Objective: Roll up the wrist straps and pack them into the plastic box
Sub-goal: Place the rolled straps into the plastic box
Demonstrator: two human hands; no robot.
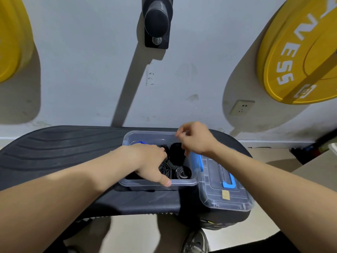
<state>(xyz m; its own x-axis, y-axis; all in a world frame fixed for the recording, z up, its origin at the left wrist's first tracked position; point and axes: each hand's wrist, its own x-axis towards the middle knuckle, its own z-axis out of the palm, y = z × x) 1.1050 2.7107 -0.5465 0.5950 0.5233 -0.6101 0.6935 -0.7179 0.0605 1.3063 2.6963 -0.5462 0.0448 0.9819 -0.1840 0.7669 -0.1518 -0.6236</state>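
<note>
Left fingers: the left hand (151, 161) reaches down into the box, its fingertips buried among the black straps, so whether they grip one cannot be told; the thumb lies flat on the front rim.
Right fingers: the right hand (195, 137) hovers over the far right corner of the box, fingers curled and blurred; whether they hold anything cannot be told.
Wrist straps (176, 154): black fabric, several wound into rolls, lying inside the box.
Plastic box (182, 183): clear, rectangular with rounded corners, and a blue latch (199, 162) on its right end.
Lid (237, 201): clear and ribbed, with a blue handle (228, 181). It lies just beside the box on the right and overhangs the table edge.
Sticker (225, 195): small and yellow, on the lid; its print is too small to read.
Table (63, 148): black padded top with wavy grooves and rounded ends.
Writing: white letters "NESS" on the right yellow weight plate (299, 57) against the wall.
Around: another yellow plate (9, 39) at left, a black peg (157, 19) on the wall, a wall socket (241, 107), and a grey shoe (197, 241) on the floor.
</note>
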